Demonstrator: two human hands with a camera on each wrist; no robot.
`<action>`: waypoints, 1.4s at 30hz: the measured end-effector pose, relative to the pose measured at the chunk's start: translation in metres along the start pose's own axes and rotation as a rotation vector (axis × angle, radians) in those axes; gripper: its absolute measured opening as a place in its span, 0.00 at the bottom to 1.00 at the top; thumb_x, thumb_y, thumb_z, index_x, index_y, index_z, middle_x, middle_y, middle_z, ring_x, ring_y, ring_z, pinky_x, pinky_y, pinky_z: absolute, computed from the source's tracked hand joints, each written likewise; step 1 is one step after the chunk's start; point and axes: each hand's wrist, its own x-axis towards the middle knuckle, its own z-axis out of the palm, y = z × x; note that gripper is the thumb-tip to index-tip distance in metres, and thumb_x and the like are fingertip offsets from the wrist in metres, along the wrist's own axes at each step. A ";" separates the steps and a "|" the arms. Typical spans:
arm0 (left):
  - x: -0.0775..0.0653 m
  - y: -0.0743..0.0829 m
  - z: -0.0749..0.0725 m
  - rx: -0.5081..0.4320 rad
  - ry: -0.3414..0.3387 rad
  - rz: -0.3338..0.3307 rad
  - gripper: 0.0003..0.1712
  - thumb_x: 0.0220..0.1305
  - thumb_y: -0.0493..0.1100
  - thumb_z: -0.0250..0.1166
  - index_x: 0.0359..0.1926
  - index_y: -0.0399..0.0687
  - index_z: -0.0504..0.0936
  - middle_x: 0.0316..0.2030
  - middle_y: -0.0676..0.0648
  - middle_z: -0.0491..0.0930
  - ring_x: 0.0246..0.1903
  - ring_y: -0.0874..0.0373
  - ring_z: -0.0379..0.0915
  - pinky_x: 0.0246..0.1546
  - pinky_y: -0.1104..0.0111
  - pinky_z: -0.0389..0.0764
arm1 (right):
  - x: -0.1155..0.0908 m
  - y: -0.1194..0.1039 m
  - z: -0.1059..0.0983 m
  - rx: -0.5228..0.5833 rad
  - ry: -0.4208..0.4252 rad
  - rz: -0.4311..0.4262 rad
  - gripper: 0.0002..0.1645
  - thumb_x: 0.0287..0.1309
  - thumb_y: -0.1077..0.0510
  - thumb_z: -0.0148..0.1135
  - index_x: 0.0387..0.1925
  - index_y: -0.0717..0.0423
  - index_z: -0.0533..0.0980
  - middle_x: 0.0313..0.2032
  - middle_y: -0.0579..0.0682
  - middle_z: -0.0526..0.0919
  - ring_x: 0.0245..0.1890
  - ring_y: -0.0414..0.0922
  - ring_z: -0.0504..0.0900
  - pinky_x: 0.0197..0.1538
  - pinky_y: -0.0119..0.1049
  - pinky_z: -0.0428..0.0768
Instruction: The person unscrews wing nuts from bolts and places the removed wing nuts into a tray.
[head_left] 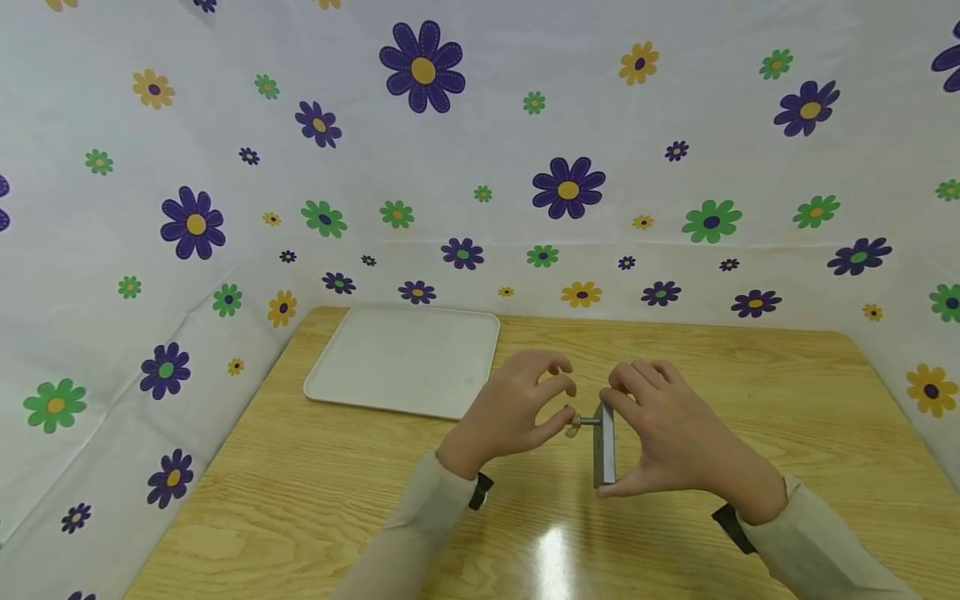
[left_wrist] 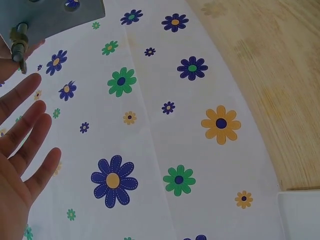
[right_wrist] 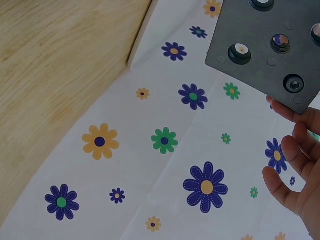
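My right hand [head_left: 678, 429] grips a grey metal plate [head_left: 604, 446] by opposite edges, fingers at the top and thumb at the bottom, so it stands upright. Several round holes pierce the plate [right_wrist: 265, 55], and a hex-socket bolt head [right_wrist: 294, 83] sits in one near a corner. The bolt's shank [head_left: 591, 422] juts out to the left with a brass-coloured wing nut [head_left: 573, 422] on its end. At the wing nut is the thumb of my left hand [head_left: 517, 400]; its index finger bends just above, apart from the nut. The other left fingers [left_wrist: 37, 145] are spread and loosely bent.
A white tray [head_left: 405, 358] lies at the back left of the wooden table [head_left: 300, 500]. White cloth [head_left: 480, 125] with printed flowers hangs behind the table and along its sides. Dark straps [head_left: 480, 490] show at both wrists.
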 end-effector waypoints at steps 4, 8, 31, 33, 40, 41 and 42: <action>0.000 -0.001 0.001 0.007 -0.006 -0.011 0.07 0.57 0.47 0.66 0.35 0.53 0.80 0.44 0.51 0.76 0.43 0.59 0.73 0.52 0.65 0.74 | 0.000 0.000 0.001 -0.002 -0.005 0.002 0.55 0.21 0.12 0.57 0.34 0.56 0.75 0.34 0.48 0.69 0.35 0.46 0.68 0.41 0.44 0.68; -0.002 -0.001 0.002 -0.007 0.016 0.005 0.07 0.56 0.47 0.67 0.35 0.52 0.80 0.44 0.50 0.76 0.43 0.58 0.73 0.52 0.65 0.74 | 0.000 0.000 0.001 0.004 -0.004 0.003 0.54 0.22 0.12 0.57 0.34 0.56 0.75 0.34 0.48 0.69 0.35 0.45 0.68 0.41 0.44 0.68; -0.003 0.000 0.000 -0.027 -0.004 0.002 0.09 0.56 0.51 0.66 0.34 0.53 0.80 0.43 0.51 0.77 0.42 0.58 0.73 0.51 0.65 0.74 | 0.001 -0.001 0.000 0.010 -0.017 0.015 0.55 0.19 0.13 0.59 0.34 0.56 0.76 0.34 0.47 0.69 0.36 0.45 0.68 0.41 0.44 0.69; -0.002 -0.001 0.000 -0.025 -0.001 -0.006 0.08 0.56 0.49 0.66 0.34 0.52 0.80 0.43 0.51 0.77 0.42 0.58 0.73 0.50 0.65 0.74 | 0.001 -0.001 0.000 0.009 -0.018 0.015 0.54 0.20 0.13 0.59 0.34 0.56 0.76 0.34 0.47 0.69 0.36 0.45 0.68 0.41 0.44 0.69; -0.003 -0.001 -0.001 -0.025 0.048 0.035 0.08 0.57 0.48 0.65 0.35 0.51 0.79 0.44 0.49 0.76 0.43 0.58 0.73 0.52 0.65 0.74 | 0.000 0.000 0.000 0.013 -0.010 0.014 0.55 0.20 0.13 0.58 0.33 0.56 0.76 0.34 0.47 0.69 0.36 0.45 0.68 0.41 0.44 0.69; -0.003 -0.001 -0.002 -0.032 0.063 0.050 0.09 0.56 0.49 0.65 0.34 0.51 0.79 0.44 0.49 0.77 0.43 0.57 0.73 0.52 0.65 0.74 | 0.000 0.000 0.000 0.013 -0.010 0.014 0.55 0.20 0.13 0.58 0.33 0.56 0.76 0.34 0.47 0.69 0.36 0.45 0.68 0.41 0.44 0.69; -0.004 0.000 -0.002 -0.040 0.076 0.065 0.09 0.56 0.49 0.65 0.34 0.51 0.78 0.44 0.49 0.77 0.43 0.57 0.73 0.52 0.64 0.74 | 0.000 0.000 0.000 0.014 -0.009 0.015 0.54 0.20 0.13 0.59 0.33 0.56 0.76 0.34 0.48 0.69 0.36 0.45 0.68 0.41 0.44 0.69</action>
